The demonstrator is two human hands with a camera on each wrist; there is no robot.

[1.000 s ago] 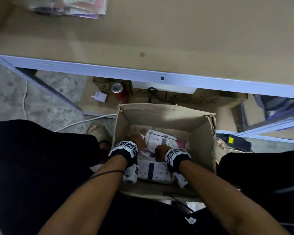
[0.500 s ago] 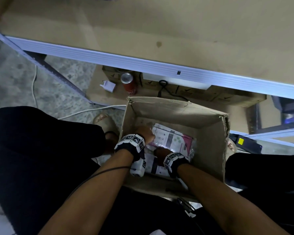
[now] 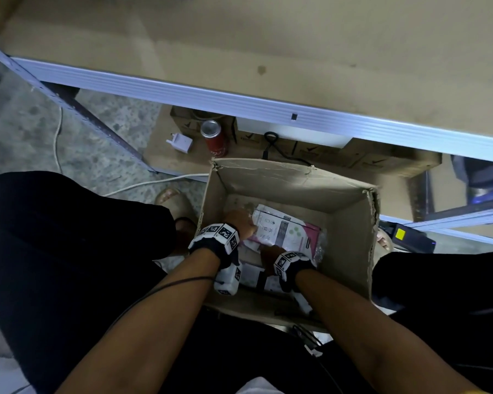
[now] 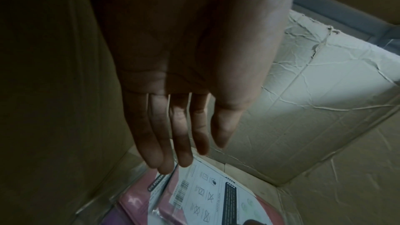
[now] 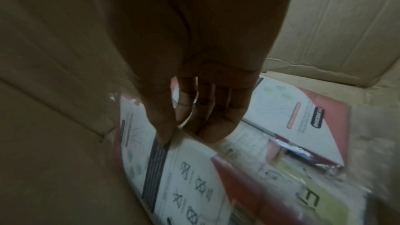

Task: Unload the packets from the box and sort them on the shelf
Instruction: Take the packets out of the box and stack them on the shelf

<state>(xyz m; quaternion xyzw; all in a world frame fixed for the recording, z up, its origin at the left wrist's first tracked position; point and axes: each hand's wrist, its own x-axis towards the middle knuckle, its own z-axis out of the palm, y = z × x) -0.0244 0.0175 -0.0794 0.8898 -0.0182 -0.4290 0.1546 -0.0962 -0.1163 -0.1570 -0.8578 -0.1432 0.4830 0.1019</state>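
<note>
Lower centre of the head view: the left hand, fingers straight, touches the top packet's left edge inside the box. Right of it, the right hand pinches a lower packet. This is the unloading step; next likely a lift to the shelf in the upper frame.

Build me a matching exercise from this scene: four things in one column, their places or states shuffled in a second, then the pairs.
Things:
1. red drink can
2. white plug adapter
3. pink-and-white plastic packet
4. left hand

Places or states:
A. fingers straight, touching a packet's edge
B. inside the brown cardboard box
C. upright behind the box
D. lying left of the can

Pairs: 1-C, 2-D, 3-B, 4-A
</note>
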